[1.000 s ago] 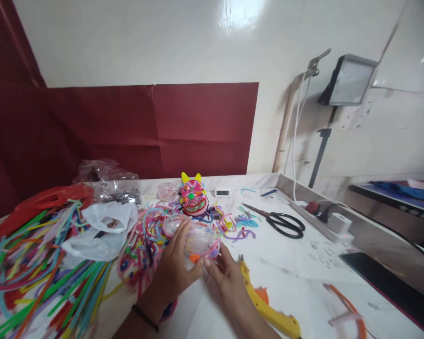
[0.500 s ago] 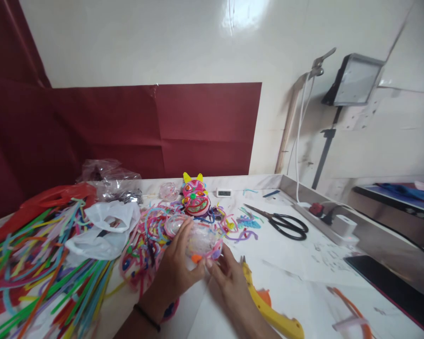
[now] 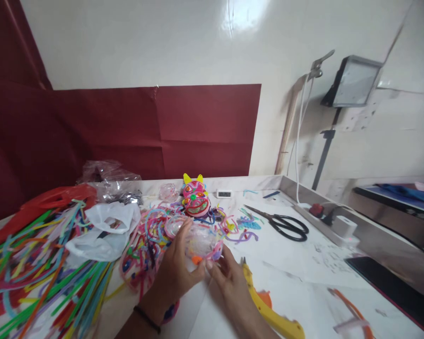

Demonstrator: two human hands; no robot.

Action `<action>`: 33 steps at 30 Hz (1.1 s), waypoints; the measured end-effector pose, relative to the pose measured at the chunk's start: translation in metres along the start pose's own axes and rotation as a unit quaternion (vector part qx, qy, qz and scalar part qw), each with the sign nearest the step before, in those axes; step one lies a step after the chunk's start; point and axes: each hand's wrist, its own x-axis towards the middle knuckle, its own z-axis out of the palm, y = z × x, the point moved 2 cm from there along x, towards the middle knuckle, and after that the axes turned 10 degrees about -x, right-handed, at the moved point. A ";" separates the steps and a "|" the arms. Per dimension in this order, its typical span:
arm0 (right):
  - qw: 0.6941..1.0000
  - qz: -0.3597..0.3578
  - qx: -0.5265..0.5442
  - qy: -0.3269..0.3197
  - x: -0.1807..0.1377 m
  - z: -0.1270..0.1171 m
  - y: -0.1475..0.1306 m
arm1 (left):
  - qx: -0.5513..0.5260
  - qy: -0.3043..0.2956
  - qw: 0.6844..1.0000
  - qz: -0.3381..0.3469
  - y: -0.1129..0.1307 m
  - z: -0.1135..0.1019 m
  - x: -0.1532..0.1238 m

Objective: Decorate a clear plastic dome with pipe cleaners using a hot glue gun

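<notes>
Between my hands is a clear plastic ball (image 3: 202, 239) with pink trim and a spot of orange on its near side. My left hand (image 3: 178, 266) curls round its left side, thumb at the bottom. With thumb and fingers pinched, my right hand (image 3: 229, 273) grips the pink edge at its lower right. Some of the ball is hidden by my fingers. Just behind it stands a finished-looking pink lion head (image 3: 195, 197) with yellow ears. Colourful pipe-cleaner pieces (image 3: 159, 226) lie heaped to the left of the ball.
A yellow glue gun (image 3: 272, 316) lies beside my right forearm. Black-handled scissors (image 3: 286, 226) rest farther back. Loose pipe cleaners (image 3: 81, 292) and a white plastic bag (image 3: 109, 226) cover the left side. A phone (image 3: 392, 292) and a power strip (image 3: 344, 235) are at right.
</notes>
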 end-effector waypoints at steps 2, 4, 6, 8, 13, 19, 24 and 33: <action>1.000 0.000 -0.003 0.002 0.000 0.000 -0.001 | -0.003 0.002 1.000 0.002 0.000 0.000 0.000; 1.000 0.004 -0.004 0.004 0.000 0.001 -0.002 | -0.006 0.005 1.000 0.009 0.000 0.000 0.000; 1.000 0.006 -0.002 0.006 0.001 0.001 -0.003 | -0.009 0.007 1.000 0.014 0.001 -0.001 0.000; 1.000 0.004 0.001 0.004 0.001 0.001 -0.003 | -0.010 0.007 1.000 0.012 0.001 -0.001 0.000; 1.000 0.005 -0.003 -0.002 0.001 0.001 -0.003 | -0.006 0.006 1.000 0.003 0.001 -0.002 0.001; 1.000 0.012 -0.006 -0.005 0.000 0.000 0.001 | 0.000 0.007 1.000 0.010 0.000 -0.001 0.000; 1.000 0.017 -0.011 0.003 0.000 0.000 -0.001 | 0.003 0.005 1.000 0.007 0.001 -0.002 0.000; 0.999 0.029 -0.021 0.010 0.000 0.000 0.004 | 0.008 0.005 1.000 0.007 -0.002 0.000 0.000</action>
